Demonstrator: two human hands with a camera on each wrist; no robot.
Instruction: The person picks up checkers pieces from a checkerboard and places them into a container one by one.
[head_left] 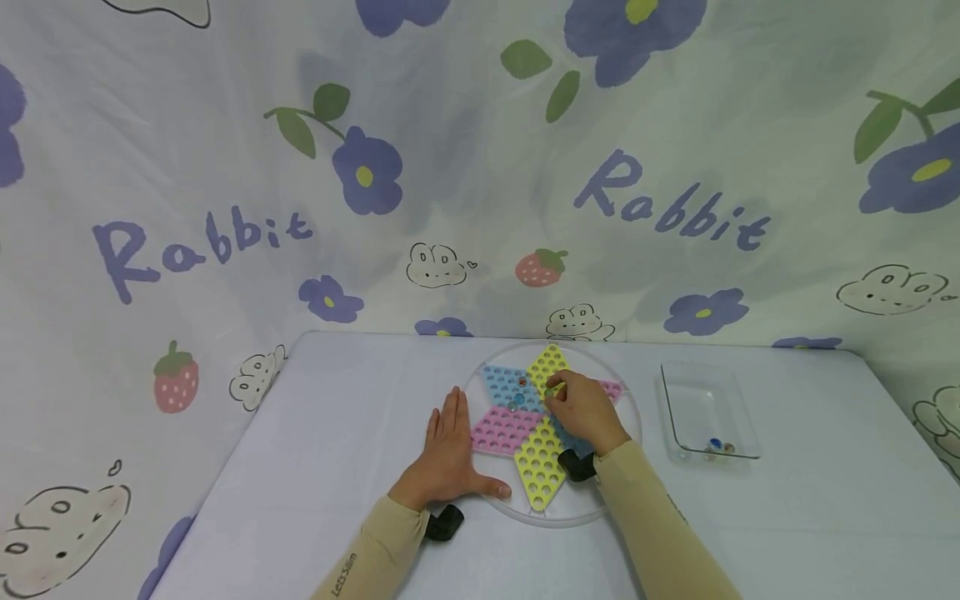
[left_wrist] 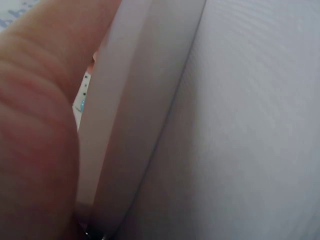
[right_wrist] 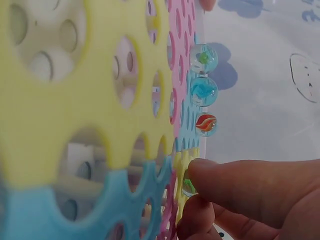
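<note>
A round Chinese checkers board (head_left: 480, 500) with a pink, yellow and blue star full of holes lies on the table. My right hand (head_left: 587, 410) pinches a clear marble with green inside (right_wrist: 188, 186) between thumb and forefinger, right at the far yellow point. On the blue section beside it sit an orange-swirled marble (right_wrist: 206, 124), a blue marble (right_wrist: 204, 91) and a clear marble with a green centre (right_wrist: 203, 58). My left hand (head_left: 448, 462) rests along the board's left rim, fingers straight and thumb spread; the left wrist view shows it against the pale rim (left_wrist: 125, 100).
To the right of the board stands a clear rectangular tray (head_left: 670, 408) with a few marbles (head_left: 716, 444) in its near end. A white cloth (head_left: 300, 467) covers the table, and a patterned curtain (head_left: 465, 167) hangs behind its far edge.
</note>
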